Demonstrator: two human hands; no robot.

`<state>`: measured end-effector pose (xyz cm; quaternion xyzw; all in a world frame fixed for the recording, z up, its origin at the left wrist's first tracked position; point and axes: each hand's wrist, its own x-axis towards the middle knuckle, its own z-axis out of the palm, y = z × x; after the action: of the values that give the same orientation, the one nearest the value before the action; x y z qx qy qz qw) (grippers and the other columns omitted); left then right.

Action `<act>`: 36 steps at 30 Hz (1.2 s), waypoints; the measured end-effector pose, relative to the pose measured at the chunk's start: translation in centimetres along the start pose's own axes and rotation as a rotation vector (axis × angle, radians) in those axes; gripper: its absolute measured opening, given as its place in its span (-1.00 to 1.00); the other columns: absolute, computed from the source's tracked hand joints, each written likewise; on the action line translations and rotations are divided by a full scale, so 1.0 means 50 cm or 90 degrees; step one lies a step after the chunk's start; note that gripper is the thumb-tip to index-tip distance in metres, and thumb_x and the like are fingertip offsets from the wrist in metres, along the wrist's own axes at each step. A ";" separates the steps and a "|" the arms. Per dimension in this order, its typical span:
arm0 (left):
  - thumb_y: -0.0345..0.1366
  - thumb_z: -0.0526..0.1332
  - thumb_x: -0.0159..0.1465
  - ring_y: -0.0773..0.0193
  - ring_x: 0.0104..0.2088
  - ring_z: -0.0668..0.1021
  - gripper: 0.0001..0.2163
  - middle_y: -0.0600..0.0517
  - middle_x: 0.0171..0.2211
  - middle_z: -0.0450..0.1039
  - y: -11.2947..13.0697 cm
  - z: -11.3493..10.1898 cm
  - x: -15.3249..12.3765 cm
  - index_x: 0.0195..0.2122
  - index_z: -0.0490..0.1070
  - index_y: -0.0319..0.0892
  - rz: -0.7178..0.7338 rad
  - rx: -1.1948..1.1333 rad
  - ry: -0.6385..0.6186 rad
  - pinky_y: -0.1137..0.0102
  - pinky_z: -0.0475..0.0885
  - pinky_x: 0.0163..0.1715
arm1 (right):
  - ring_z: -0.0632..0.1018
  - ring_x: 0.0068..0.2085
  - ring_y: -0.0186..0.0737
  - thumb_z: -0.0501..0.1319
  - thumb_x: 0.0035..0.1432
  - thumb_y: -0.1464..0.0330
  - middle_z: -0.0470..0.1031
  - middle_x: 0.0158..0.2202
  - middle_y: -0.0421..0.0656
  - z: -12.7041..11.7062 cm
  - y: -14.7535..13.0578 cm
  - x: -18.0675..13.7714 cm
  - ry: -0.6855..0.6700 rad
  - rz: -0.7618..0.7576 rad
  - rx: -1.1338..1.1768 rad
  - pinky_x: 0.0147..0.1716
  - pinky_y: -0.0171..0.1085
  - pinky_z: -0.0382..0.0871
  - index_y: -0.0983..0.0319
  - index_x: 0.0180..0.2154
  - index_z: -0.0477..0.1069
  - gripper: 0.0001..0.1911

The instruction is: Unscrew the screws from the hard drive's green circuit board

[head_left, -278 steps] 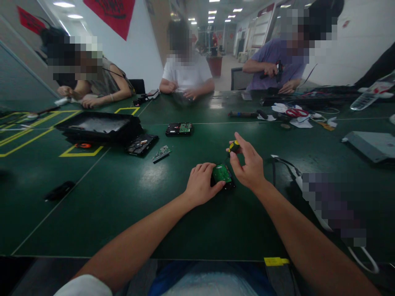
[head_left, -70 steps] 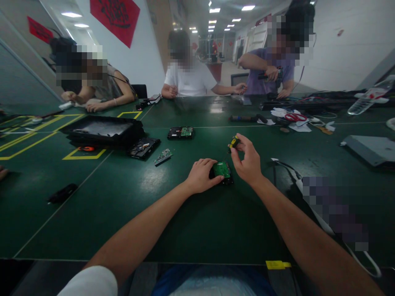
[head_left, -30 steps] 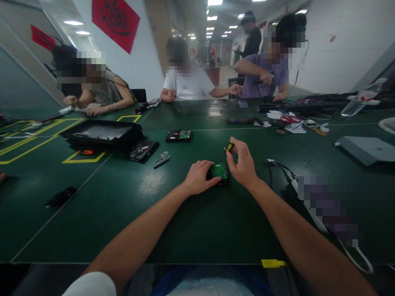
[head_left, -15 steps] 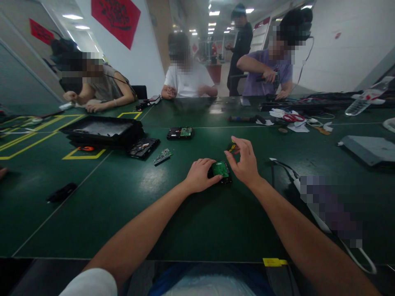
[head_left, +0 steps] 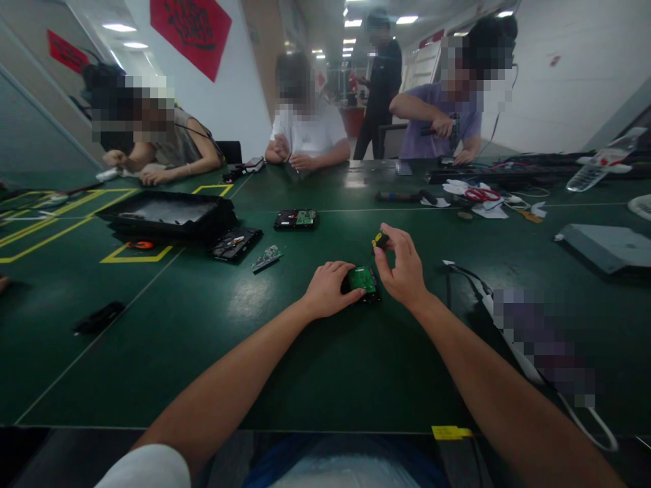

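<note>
A hard drive [head_left: 363, 280] lies on the green table with its green circuit board facing up. My left hand [head_left: 331, 288] is closed around the drive's left side, thumb along the near edge and fingers at the far edge. Above the drive's far right corner, my right hand [head_left: 401, 264] pinches a small screwdriver [head_left: 380, 239] by its yellow and black handle. Its thin shaft seems to point down at the drive, but I cannot tell whether the tip touches it. A loose circuit board [head_left: 267, 258] rests to the left of the drive.
Farther off are a second hard drive [head_left: 296, 219], a dark drive casing [head_left: 237, 244] and a black tray [head_left: 165, 213]. On the right lie a power strip [head_left: 519, 346] with a cable and a grey box [head_left: 605, 247]. Co-workers sit across the table.
The screwdriver's handle has turned in my right hand and now shows more upright. My left hand keeps its hold on the hard drive. Across the table, a co-worker's hands have moved.
</note>
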<state>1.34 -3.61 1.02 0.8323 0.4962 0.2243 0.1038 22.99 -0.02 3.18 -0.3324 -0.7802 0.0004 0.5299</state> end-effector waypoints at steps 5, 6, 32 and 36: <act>0.11 0.26 0.32 -0.08 0.13 0.49 -0.42 -0.12 0.16 0.49 0.002 -0.002 0.000 0.24 0.38 -0.12 0.003 0.000 0.002 0.02 0.37 0.15 | 0.53 0.04 -0.01 0.18 0.41 0.35 0.37 0.17 0.00 0.000 -0.001 0.001 0.003 -0.006 -0.008 -0.02 0.04 0.60 -0.01 0.39 0.15 -0.41; 0.11 0.26 0.32 -0.08 0.13 0.50 -0.43 -0.12 0.16 0.49 0.003 -0.004 0.000 0.24 0.38 -0.12 0.002 0.001 0.002 0.02 0.38 0.15 | 0.52 0.03 -0.01 0.20 0.40 0.34 0.38 0.15 0.00 0.000 -0.002 0.001 0.005 -0.007 -0.016 -0.05 0.03 0.60 -0.01 0.38 0.17 -0.42; 0.13 0.25 0.32 -0.08 0.13 0.49 -0.42 -0.12 0.17 0.49 0.001 -0.001 -0.001 0.24 0.39 -0.12 0.001 -0.001 0.003 0.02 0.39 0.15 | 0.59 0.05 0.00 0.18 0.42 0.28 0.47 0.19 -0.02 0.006 -0.002 0.001 0.000 0.006 -0.043 0.04 0.07 0.57 0.02 0.43 0.08 -0.37; 0.14 0.25 0.32 -0.08 0.14 0.49 -0.41 -0.12 0.18 0.48 0.000 0.000 -0.001 0.26 0.38 -0.11 -0.002 0.001 -0.001 0.01 0.38 0.16 | 0.60 0.05 0.00 0.19 0.41 0.29 0.48 0.18 -0.02 0.006 -0.004 -0.001 0.002 -0.002 -0.046 0.05 0.07 0.57 0.03 0.40 0.14 -0.41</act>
<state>1.33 -3.67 1.02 0.8315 0.4980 0.2232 0.1036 22.66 -0.07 3.08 -0.3501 -0.7794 -0.0291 0.5188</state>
